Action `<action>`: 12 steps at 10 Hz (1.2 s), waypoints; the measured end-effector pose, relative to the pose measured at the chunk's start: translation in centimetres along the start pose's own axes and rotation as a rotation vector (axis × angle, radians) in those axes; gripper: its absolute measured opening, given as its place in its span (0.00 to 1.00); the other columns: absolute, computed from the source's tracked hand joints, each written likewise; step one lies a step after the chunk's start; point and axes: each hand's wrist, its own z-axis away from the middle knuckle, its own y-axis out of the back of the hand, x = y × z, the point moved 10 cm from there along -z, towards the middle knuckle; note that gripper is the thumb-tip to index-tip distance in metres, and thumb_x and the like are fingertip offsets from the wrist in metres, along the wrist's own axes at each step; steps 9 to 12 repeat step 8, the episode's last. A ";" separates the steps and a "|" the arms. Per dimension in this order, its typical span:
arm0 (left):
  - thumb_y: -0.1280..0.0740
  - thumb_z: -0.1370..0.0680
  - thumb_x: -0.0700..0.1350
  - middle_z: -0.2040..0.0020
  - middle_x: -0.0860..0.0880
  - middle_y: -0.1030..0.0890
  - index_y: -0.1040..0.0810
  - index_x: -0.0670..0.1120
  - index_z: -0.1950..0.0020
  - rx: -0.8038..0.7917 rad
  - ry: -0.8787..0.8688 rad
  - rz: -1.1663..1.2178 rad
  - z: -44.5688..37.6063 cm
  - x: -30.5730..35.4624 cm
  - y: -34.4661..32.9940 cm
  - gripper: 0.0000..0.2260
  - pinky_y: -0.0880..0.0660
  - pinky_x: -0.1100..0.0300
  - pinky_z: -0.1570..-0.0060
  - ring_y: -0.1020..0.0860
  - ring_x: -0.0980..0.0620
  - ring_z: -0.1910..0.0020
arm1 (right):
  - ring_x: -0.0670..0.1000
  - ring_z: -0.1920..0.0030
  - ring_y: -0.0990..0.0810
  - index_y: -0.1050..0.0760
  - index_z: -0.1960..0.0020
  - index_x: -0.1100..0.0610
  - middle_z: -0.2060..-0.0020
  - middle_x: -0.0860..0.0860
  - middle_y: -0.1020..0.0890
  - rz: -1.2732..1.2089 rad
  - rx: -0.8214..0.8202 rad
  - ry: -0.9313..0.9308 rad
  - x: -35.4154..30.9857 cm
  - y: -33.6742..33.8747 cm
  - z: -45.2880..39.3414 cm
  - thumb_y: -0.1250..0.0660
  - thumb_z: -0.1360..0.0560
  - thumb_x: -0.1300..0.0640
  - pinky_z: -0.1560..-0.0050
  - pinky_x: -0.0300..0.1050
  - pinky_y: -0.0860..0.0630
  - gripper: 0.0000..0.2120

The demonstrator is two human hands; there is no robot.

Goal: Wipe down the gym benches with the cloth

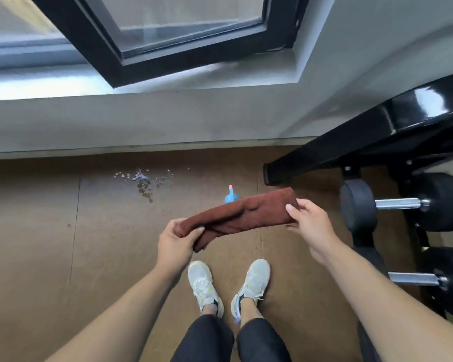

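A dark brown cloth [241, 214], folded into a long strip, is stretched between both hands above the floor in front of my feet. My left hand [174, 240] grips its lower left end. At the cloth's upper right end, my right hand [309, 224] pinches it between thumb and fingers. No gym bench pad is in view. A blue spray bottle with a pink tip [230, 195] stands on the floor just behind the cloth, mostly hidden by it.
A black dumbbell rack [377, 137] stands at the right with dumbbells [403, 203] on it. A grey wall and a black-framed window [183, 56] lie ahead. Scattered debris [143, 181] sits on the brown floor near the wall.
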 end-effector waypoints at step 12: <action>0.29 0.22 0.49 0.45 0.50 0.17 0.22 0.48 0.38 0.021 0.031 -0.317 -34.1 -16.6 -12.4 0.14 0.24 0.57 0.41 0.19 0.49 0.46 | 0.51 0.40 0.19 0.23 0.32 0.49 0.38 0.48 0.18 0.126 0.270 -0.109 21.6 -9.2 -32.9 0.36 0.17 0.54 0.34 0.56 0.22 0.14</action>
